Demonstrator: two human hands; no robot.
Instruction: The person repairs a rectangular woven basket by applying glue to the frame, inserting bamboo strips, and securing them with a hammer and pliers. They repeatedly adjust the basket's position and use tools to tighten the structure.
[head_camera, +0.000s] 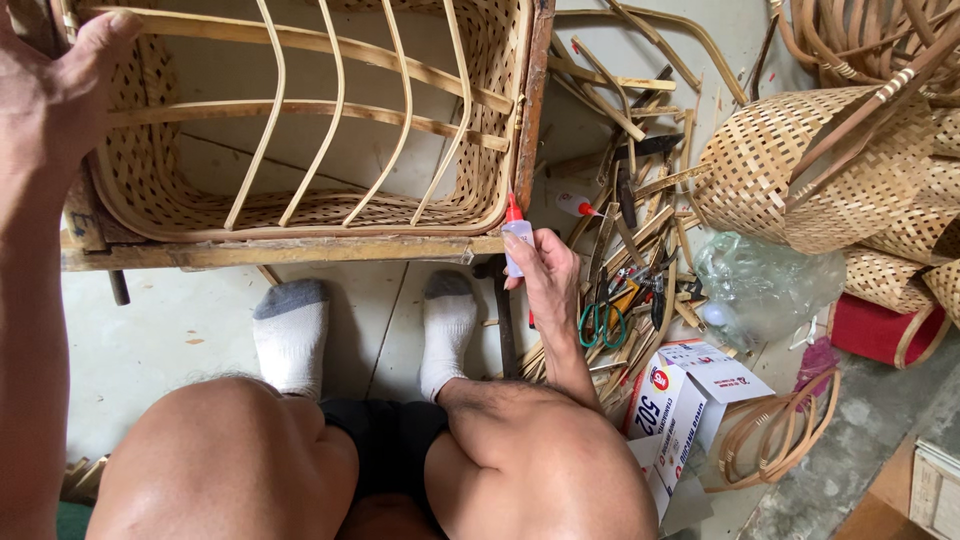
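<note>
The right hand (548, 272) pinches a small translucent plastic glue bottle with a red pointed cap (516, 232), its tip up against the lower right corner of the rectangular woven bamboo basket (150, 185). The left hand (50, 95) lies spread against the basket's left rim, fingers loose. The basket is tight tan wickerwork with a smooth bent rim and bare curved split-bamboo ribs crossing its open mouth; it sits in a rough, dark wooden frame (300, 252) above the pale concrete floor (170, 320).

To the right lies a heap of split cane offcuts and hand tools, among them green-handled scissors (600, 322) and a second small bottle with a red cap (576, 205). Further right stand open-weave basket shells (800, 165), a crumpled clear plastic bag (765, 280), a red cylindrical tin (880, 330) and, by the right knee, an open white cardboard carton with red and blue print (680, 395).
</note>
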